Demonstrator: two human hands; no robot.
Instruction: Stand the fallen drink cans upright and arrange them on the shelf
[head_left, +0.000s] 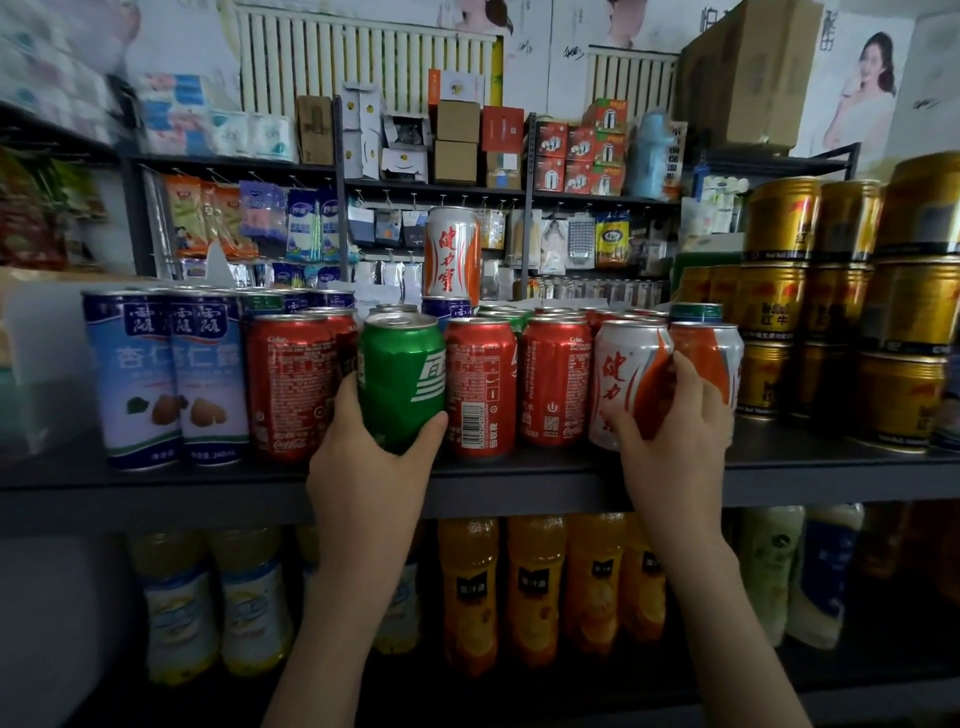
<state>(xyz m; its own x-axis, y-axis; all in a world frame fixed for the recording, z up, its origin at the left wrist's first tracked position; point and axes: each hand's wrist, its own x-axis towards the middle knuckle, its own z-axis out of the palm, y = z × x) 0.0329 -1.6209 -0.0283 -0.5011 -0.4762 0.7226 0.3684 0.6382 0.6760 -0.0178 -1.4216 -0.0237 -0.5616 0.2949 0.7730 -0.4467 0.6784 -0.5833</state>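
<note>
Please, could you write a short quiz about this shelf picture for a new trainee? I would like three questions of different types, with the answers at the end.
1. True or false: the left hand holds the green can upright.
2. Which cans are stacked in layers at the right end of the shelf? A. gold cans B. blue cans C. green cans
3. Which hand grips a white and orange can?
Key: 1 true; 2 A; 3 the right hand.
</note>
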